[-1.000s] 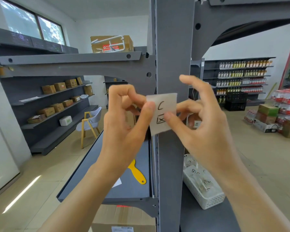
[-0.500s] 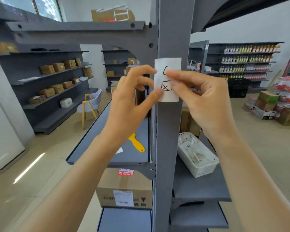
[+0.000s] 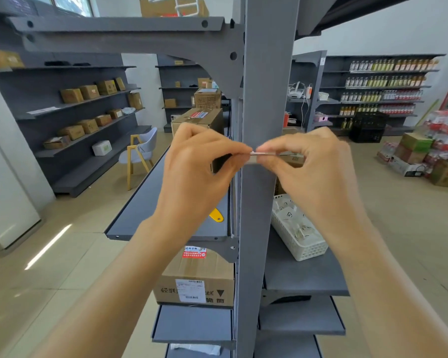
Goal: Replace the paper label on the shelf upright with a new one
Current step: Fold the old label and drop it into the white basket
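The grey shelf upright [image 3: 267, 81] runs vertically through the middle of the view. Both hands meet in front of it at mid height. My left hand [image 3: 199, 171] and my right hand [image 3: 308, 166] pinch the white paper label [image 3: 258, 154] between thumbs and fingertips. The label shows only as a thin edge-on strip, so its written face is hidden. Whether it touches the upright cannot be told. The upright's face above the hands is bare.
A white basket [image 3: 299, 228] with more paper labels sits on the shelf right of the upright. A yellow scraper [image 3: 216, 215] lies on the left shelf, partly behind my left wrist. Cardboard boxes [image 3: 194, 277] stand below. Stocked shelves line the room's far sides.
The label was held flat against the upright with its writing facing me; now it is turned edge-on between both hands' fingertips. The camera has tilted down, so the hands sit lower on the upright.
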{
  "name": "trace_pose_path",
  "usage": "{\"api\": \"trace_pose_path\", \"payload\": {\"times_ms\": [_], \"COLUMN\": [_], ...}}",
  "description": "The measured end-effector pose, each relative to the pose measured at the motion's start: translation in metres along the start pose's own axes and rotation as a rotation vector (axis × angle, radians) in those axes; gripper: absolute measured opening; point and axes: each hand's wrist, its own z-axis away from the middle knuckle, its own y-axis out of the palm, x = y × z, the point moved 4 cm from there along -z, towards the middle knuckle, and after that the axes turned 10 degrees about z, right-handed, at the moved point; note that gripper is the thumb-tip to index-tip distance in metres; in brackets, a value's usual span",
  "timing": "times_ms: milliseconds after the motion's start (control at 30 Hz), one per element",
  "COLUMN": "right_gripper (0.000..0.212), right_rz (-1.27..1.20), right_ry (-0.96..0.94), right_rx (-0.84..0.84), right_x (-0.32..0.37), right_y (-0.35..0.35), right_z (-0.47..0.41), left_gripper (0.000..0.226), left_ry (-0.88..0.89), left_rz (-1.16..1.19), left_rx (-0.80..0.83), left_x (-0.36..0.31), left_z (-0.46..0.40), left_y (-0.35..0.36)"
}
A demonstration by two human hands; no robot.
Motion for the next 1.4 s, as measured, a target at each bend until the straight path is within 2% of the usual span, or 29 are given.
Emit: {"api": "trace_pose_path", "payload": {"times_ms": [67,167,300,367,467,533,600,667,733,800,967,1033,1133,1233,1300,1400], "right_gripper": [0.016,0.006,0.005,0.005,0.013,0.016,0.022,0.034,0.04,0.032,0.022,0.006,0.022,0.03,0.028,0.023], "right_rz": [-0.034,-0.071,-0.047,-0.095,-0.352,-0.577,-0.69,-0.718,-0.701,-0.673,-0.655,-0.616,-0.516,-0.421,-0.413,-0.386], "right_ry": [0.002,0.008,0.006,0.027,0.144,0.249,0.299,0.31,0.308,0.319,0.338,0.313,0.28,0.261,0.253,0.213], "right_rx": [0.018,0.086,0.2,0.241,0.269,0.344,0.409,0.47,0.526,0.545,0.548,0.516,0.439,0.346,0.322,0.325], "right_x": [-0.003,-0.003,0.007,0.007,-0.001,-0.005,-0.008,-0.01,-0.011,-0.011,-0.009,-0.008,-0.009,-0.011,-0.013,-0.015], "right_y": [-0.001,0.0,0.004,0.006,0.005,0.007,0.009,0.01,0.011,0.012,0.011,0.009,0.009,0.006,0.005,0.004], "right_z": [0.001,0.0,0.003,0.003,0.002,0.004,0.006,0.007,0.006,0.006,0.003,0.004,0.008,0.009,0.009,0.009], "left_gripper": [0.011,0.011,0.009,0.023,0.036,0.026,0.014,0.022,0.031,0.033,0.025,0.025,0.025,0.016,0.013,0.021], "left_ry": [-0.01,-0.063,-0.244,-0.295,-0.472,-0.565,-0.582,-0.543,-0.406,-0.259,-0.134,-0.193,-0.43,-0.605,-0.618,-0.566], "left_rz": [-0.02,0.054,0.307,0.437,0.739,0.812,0.85,0.835,0.661,0.467,0.328,0.373,0.604,0.792,0.775,0.655], "left_rx": [-0.023,0.068,0.176,0.163,0.069,0.057,0.065,0.059,0.058,0.069,0.054,0.042,0.064,0.097,0.083,0.04], "left_x": [-0.002,-0.002,-0.004,-0.006,-0.002,0.0,0.002,0.004,0.003,-0.003,-0.01,-0.01,-0.005,-0.003,-0.003,-0.004], "left_z": [0.002,0.004,0.013,0.016,0.017,0.017,0.017,0.017,0.016,0.016,0.017,0.018,0.021,0.023,0.019,0.014], "left_y": [0.001,0.009,0.022,0.026,0.026,0.025,0.023,0.019,0.015,0.012,0.01,0.01,0.017,0.025,0.026,0.026]}}
